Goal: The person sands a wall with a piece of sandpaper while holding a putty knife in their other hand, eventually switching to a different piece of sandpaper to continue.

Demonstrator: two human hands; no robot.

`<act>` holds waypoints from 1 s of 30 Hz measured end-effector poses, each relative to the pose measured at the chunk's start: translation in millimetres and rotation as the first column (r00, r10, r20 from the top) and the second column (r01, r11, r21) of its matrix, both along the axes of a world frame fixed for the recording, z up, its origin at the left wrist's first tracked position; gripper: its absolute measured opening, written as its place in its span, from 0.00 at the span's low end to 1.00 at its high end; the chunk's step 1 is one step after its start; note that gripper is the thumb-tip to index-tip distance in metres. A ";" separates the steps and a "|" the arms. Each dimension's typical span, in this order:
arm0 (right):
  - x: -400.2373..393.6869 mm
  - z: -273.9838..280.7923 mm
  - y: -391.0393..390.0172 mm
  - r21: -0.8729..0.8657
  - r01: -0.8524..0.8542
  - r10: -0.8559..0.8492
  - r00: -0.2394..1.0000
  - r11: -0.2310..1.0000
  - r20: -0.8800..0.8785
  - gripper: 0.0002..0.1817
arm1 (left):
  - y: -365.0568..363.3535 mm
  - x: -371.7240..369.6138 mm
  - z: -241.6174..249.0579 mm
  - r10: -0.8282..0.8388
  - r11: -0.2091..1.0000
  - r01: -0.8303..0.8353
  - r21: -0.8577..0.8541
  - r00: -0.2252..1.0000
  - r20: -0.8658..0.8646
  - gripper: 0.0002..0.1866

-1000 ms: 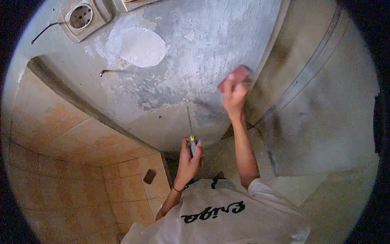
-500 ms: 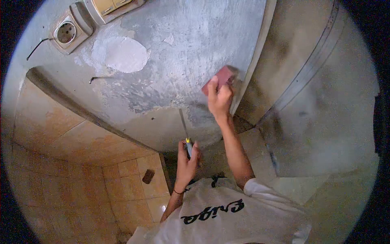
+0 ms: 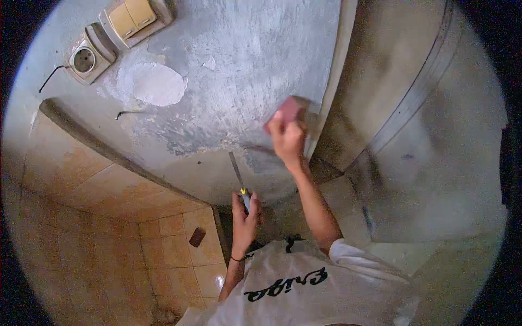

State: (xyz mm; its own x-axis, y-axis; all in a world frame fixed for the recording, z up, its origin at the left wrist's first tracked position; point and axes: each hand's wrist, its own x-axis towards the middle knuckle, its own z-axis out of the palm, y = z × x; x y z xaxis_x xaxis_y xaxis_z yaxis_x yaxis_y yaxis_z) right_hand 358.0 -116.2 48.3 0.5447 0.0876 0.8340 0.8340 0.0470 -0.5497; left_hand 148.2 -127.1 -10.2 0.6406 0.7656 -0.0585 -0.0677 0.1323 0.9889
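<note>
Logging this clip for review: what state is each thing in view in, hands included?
Right hand: raised, gripping the sanding block.
Sanding block: pressed against the wall.
Left hand: closed around the screwdriver handle.
Screwdriver: held upright, shaft pointing at the wall.
Wall: grey, scuffed, with a pale filled patch.
Socket: nothing plugged in.
Light switch: rocker position cannot be told.

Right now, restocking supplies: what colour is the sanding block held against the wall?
Reddish-pink sanding block, seen in the head view.
</note>
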 end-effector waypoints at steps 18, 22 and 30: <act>-22.5 5.6 16.6 0.030 -0.067 0.064 0.993 0.997 0.097 0.20 | -2.3 -23.9 -3.6 -0.016 0.998 0.020 0.051 0.997 -0.078 0.11; -38.6 6.1 18.4 -0.012 -0.110 0.098 0.924 0.994 -0.370 0.15 | 6.5 -35.8 -2.3 -0.004 1.000 0.002 -0.021 0.995 -0.101 0.11; -53.0 10.9 41.4 0.155 -0.045 0.101 0.919 0.987 -0.381 0.22 | 33.3 -52.9 9.5 -0.016 1.000 0.018 0.018 0.997 -0.075 0.10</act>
State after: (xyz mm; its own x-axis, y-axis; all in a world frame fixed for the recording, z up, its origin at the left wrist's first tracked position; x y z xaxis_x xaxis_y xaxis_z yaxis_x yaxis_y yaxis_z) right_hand 305.1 -74.8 59.1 0.8236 0.0373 0.5659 0.5487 0.1998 -0.8118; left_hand 95.3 -93.8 -0.7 0.6478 0.7561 -0.0926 0.0083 0.1145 0.9934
